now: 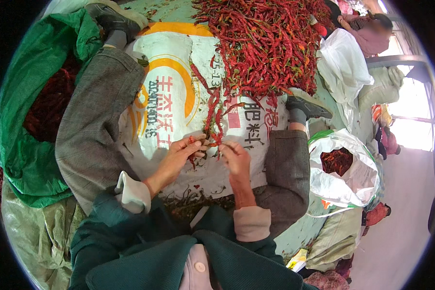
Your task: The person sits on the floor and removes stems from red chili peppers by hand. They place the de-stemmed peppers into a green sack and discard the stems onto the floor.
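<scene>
My left hand [179,152] is closed around dried red chili peppers, with a red tip poking out below the fingers. Close by on the right, my right hand [236,157] pinches a chili pepper between thumb and fingertips. A loose strand of red chili peppers [216,118] lies between and just beyond both hands, on a white printed sack [171,111] spread flat between my legs. Farther off, a large heap of red chili peppers [266,43] covers the sack's far edge, with some green leaves mixed in.
A green sack [21,145] with dark red contents stands at the left. To the right is an open white bag [367,181] holding dried chilies. Stem scraps [193,205] lie near my lap. Another person [372,36] sits at the far right beside a white bag [343,63].
</scene>
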Tool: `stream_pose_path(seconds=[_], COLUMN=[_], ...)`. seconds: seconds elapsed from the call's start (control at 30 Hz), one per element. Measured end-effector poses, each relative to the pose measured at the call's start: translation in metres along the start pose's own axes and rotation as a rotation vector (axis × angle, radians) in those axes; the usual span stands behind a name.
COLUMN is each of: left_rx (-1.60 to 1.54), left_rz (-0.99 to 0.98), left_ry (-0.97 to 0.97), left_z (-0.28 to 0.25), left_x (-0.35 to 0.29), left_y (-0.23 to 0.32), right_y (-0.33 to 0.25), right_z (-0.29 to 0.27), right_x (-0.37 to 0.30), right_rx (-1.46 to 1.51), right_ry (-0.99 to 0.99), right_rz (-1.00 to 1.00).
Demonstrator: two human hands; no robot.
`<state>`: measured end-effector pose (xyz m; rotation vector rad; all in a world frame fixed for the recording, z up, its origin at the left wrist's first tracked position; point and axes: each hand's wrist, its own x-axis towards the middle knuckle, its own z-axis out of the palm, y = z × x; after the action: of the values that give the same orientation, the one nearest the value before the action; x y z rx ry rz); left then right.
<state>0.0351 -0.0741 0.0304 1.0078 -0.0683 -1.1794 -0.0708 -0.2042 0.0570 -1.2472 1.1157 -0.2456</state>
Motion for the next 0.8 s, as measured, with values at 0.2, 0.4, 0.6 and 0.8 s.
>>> stream_pose_path(seconds=[0.2,0.4,0.6,0.8], left_rx=[0.076,0.086,0.227,0.334], left_rz=[-0.027,-0.054,-0.039,0.151], left_ry=[-0.078,-0.053,-0.131,-0.068], left_z=[-0.002,-0.004,-0.009,-0.007], left_x=[0.004,-0.001,0.002,0.006], left_y=[-0.017,-0.011,-0.022,-0.029], right_y=[0.018,0.015,-0.016,-0.005], right_z=[0.018,-0.001,0.017,0.018], right_x=[-0.023,-0.008,0.069,0.096], right_rx=[0.155,-0.011,-0.554,-0.315], right_ry=[-0.133,-0.076,0.129,-0.067], right_rz=[-0.006,-0.073,-0.362,-0.288])
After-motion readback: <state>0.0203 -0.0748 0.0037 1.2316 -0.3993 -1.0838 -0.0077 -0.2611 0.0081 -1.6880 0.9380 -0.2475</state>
